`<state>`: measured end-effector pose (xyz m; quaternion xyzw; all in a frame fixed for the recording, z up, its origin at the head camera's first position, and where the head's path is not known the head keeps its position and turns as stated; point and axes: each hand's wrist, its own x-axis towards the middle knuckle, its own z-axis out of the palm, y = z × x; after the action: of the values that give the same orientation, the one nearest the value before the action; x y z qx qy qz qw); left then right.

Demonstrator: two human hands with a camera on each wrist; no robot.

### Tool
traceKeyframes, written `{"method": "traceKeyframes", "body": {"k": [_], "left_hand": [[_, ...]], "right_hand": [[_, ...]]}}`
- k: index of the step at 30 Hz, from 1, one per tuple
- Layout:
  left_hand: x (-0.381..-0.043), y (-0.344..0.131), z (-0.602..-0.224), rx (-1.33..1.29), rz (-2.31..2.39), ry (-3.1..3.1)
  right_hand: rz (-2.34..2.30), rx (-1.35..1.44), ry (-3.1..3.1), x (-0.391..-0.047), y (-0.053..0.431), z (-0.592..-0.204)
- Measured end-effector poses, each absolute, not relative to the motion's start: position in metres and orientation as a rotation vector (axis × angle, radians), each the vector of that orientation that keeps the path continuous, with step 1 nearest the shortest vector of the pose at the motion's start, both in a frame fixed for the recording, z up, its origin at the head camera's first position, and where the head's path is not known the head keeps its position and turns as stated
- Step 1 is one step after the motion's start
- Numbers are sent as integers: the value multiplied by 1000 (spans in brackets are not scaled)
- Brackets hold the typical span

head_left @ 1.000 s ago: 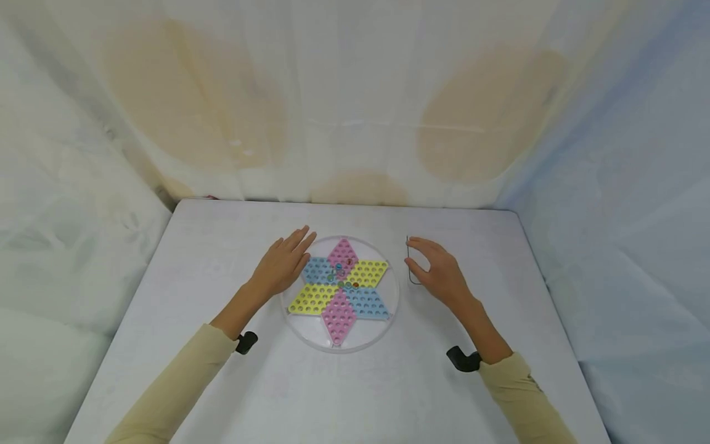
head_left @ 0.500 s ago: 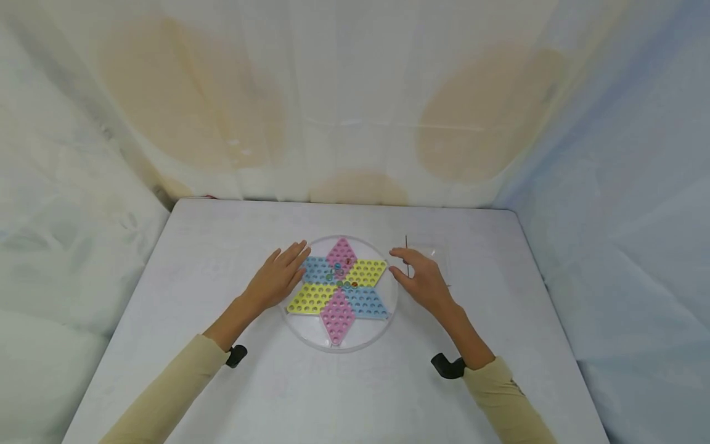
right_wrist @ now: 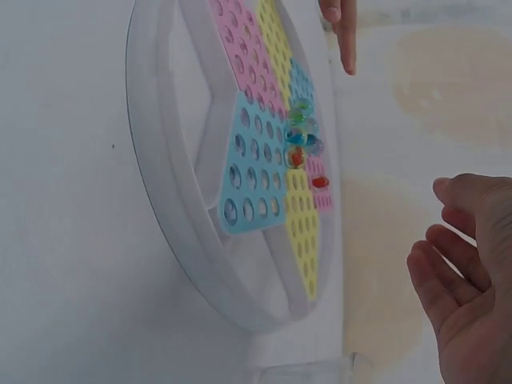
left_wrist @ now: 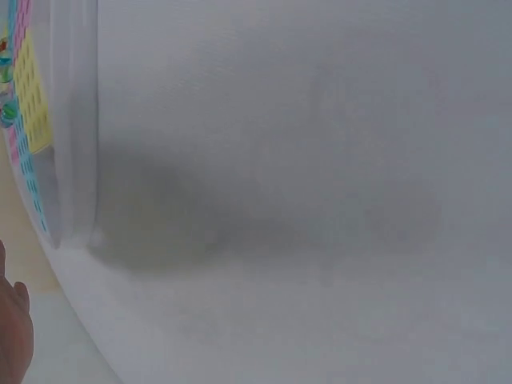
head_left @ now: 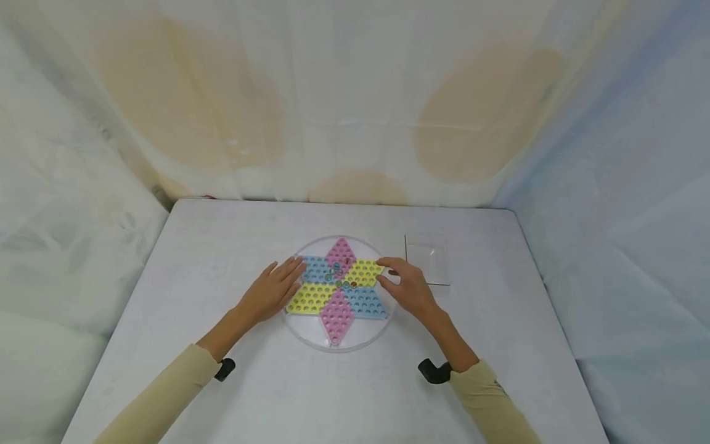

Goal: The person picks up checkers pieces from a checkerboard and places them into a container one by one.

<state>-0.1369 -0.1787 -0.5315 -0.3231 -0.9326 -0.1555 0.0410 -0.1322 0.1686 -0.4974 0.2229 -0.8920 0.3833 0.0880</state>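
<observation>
A round Chinese checkers board (head_left: pixel 310 337) with a clear rim and a pink, yellow and blue star lies mid-table. Several glass marbles (head_left: pixel 339 283) sit around its centre; the right wrist view shows marbles (right_wrist: pixel 296 136) in blue, green and orange. My left hand (head_left: pixel 269 290) reaches over the board's left side, fingers extended over the blue section. At the right side, my right hand (head_left: pixel 409 287) has its thumb and forefinger apart near the yellow point. Seen closer, the right hand (right_wrist: pixel 472 272) has bent fingers and nothing visible between them.
To the right of the board is a clear square container (head_left: pixel 429 262), dark lines along its left and front edges. White cloth covers the table (head_left: pixel 344 401). Pale curtains (head_left: pixel 355 111) stand behind and at both sides.
My right hand has moved left from the clear container to the board's right side, uncovering the container. My left hand has slid slightly down and left along the board's edge. The marbles look unmoved.
</observation>
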Motion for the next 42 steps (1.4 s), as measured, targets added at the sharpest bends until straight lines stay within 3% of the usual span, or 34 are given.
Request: {"method": "traceKeyframes", "body": {"k": [26, 42], "left_hand": [[-128, -192, -564, -1049, -276, -2859], [-122, -193, -569, -1004, -277, -2930]], "right_hand": [[1309, 510, -2860, -131, 134, -529], [1166, 491, -2971, -130, 127, -537]]}}
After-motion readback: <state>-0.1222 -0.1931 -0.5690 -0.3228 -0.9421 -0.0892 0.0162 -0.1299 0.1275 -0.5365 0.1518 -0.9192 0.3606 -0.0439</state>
